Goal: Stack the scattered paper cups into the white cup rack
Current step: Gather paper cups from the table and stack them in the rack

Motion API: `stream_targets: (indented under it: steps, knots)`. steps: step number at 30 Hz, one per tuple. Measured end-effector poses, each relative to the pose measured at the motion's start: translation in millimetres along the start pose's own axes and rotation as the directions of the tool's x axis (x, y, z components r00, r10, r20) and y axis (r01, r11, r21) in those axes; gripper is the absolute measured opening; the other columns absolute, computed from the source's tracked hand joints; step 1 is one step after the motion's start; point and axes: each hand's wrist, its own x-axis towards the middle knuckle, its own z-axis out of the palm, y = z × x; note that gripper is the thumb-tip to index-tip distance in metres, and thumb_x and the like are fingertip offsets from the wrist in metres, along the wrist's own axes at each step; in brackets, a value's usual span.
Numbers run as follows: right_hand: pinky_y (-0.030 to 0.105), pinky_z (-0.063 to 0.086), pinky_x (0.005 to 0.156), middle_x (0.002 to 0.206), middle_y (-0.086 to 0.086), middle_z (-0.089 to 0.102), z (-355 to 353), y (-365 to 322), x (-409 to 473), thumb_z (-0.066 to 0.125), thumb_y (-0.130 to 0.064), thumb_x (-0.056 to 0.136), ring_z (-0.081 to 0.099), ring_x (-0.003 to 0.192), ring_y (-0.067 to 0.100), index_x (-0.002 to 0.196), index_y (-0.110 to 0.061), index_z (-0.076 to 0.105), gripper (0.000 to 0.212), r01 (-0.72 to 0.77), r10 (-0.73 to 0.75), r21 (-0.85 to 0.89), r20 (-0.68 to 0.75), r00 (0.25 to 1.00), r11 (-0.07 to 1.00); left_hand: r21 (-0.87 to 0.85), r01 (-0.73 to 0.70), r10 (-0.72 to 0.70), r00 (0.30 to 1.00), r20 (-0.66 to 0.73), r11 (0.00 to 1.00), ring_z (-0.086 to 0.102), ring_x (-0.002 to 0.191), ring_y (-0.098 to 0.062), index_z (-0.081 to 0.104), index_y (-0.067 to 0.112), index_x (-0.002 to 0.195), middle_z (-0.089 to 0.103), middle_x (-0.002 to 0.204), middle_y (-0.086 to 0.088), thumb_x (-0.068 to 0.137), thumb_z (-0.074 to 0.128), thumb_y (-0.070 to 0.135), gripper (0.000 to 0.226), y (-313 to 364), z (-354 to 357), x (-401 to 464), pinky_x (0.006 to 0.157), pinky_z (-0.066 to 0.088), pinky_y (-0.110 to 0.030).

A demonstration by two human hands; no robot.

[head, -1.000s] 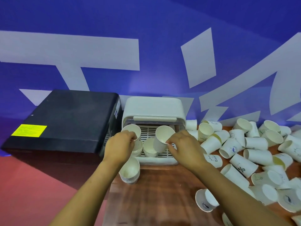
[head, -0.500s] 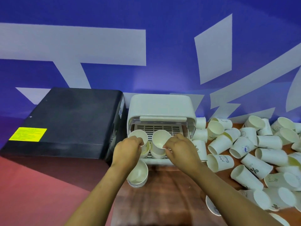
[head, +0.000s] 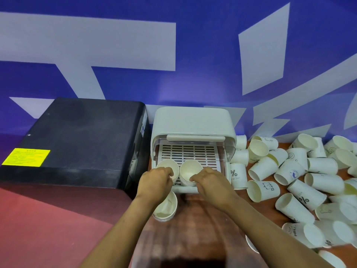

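At the far left a black box (head: 77,140) is seen, marked with a yellow label (head: 26,157) on its top, standing just beside the white cup rack (head: 193,122). In front of the rack, partly hidden under the left wrist, a short stack of cups (head: 166,207) is laid on the wooden table (head: 193,229), its mouth turned toward the camera.

The left hand (head: 154,183) is curled at the rim of the left cup stack (head: 168,166), which is set on the slatted tray (head: 190,154) inside the rack — the fingertips are pinched on its near edge. Just to the right, a second stack, the right cup stack (head: 190,171), is placed on the same tray, touching or nearly touching the first; its near rim is gripped by the curled fingers of the right hand (head: 212,182).

Right of the rack, the scattered paper cups (head: 301,180) are heaped on the table, most lying on their sides, some printed with a percent sign or a small animal — a few are pressed against the rack's side wall. Behind everything a blue wall (head: 193,55) with pale shapes is shown.
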Motion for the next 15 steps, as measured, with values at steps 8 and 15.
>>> stream_targets:
  steps: [8,15]
  knots:
    - [0.034,0.039,0.103,0.133,-0.003,0.056,-1.0,8.3,-10.1,0.050,-0.014,0.088,0.047,0.122,0.019,0.132,-0.024,0.054,0.045,0.025,-0.022,0.126,-0.021,1.000,0.992,-0.044,-0.005,0.006,1.000,0.018,0.999,0.058,0.110,-0.016,0.058,0.027,0.123,0.063,0.122,0.009,0.093,0.050,0.029,0.031,3.6,-8.1,-3.1,0.092,0.045,-0.032]
    - [0.028,0.042,0.098,0.125,-0.005,0.060,-13.4,40.2,-63.4,0.056,-0.023,0.090,0.054,0.116,0.016,0.125,-0.026,0.059,0.036,-0.101,0.119,0.203,-0.077,0.990,0.974,-0.191,-0.129,0.105,0.986,-0.131,0.973,0.056,0.108,-0.013,0.059,0.029,0.117,0.062,0.117,0.012,0.091,0.052,0.027,0.027,39.8,-17.5,-28.9,0.090,0.046,-0.032]
